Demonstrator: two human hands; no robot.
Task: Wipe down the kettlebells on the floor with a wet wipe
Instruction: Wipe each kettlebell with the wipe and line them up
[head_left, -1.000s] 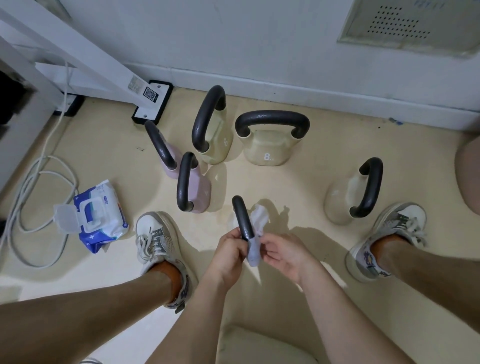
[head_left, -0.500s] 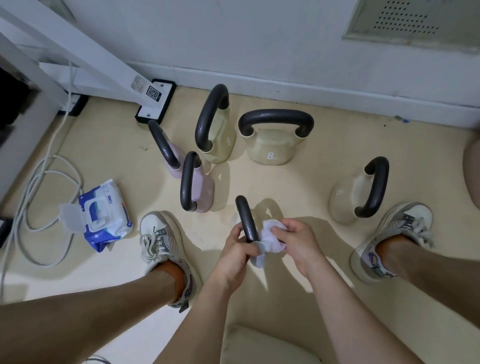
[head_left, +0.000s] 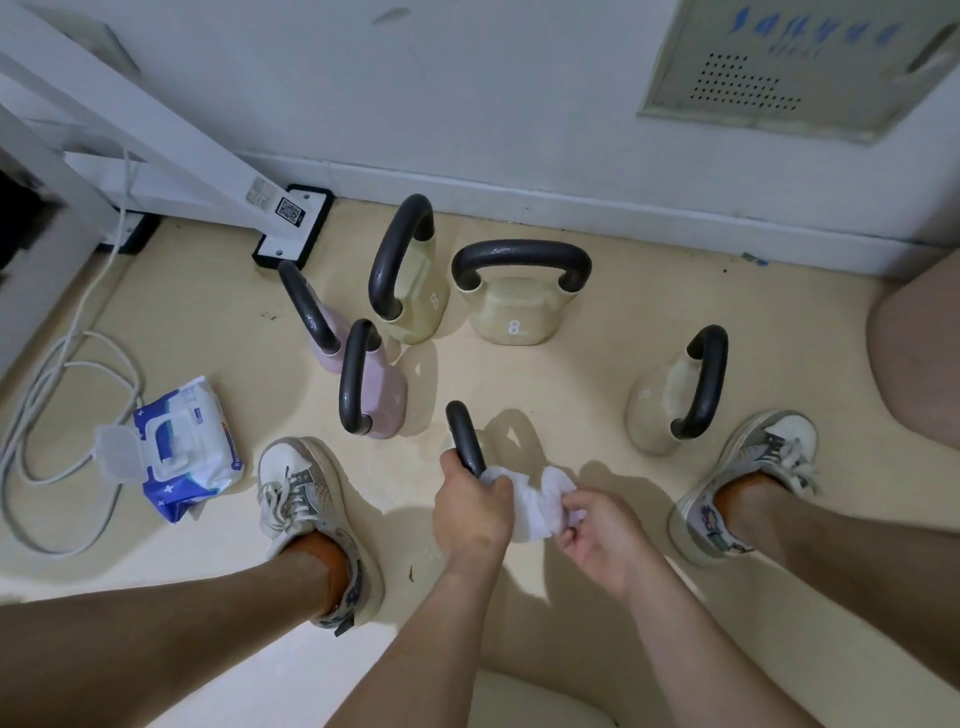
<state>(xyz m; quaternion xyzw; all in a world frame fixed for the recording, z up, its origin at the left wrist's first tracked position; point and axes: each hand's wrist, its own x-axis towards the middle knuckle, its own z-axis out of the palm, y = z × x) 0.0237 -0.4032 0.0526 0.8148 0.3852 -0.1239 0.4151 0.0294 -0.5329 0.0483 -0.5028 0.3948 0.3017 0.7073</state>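
While left hand (head_left: 470, 512) grips one kettlebell handle (head_left: 464, 436), right hand (head_left: 597, 530) pinches wet wipe (head_left: 535, 501); five others stand.

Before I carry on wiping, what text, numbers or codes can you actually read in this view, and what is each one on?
"8" on the front-facing beige kettlebell.
"8", seen at an angle, on the beige kettlebell to its left.
QR code sticker on the white frame leg: too small to read.
Blue characters on the wall panel: blurred, unreadable.
Printing on the wet wipe pack: too small to read.
Mark on the right kettlebell: illegible.
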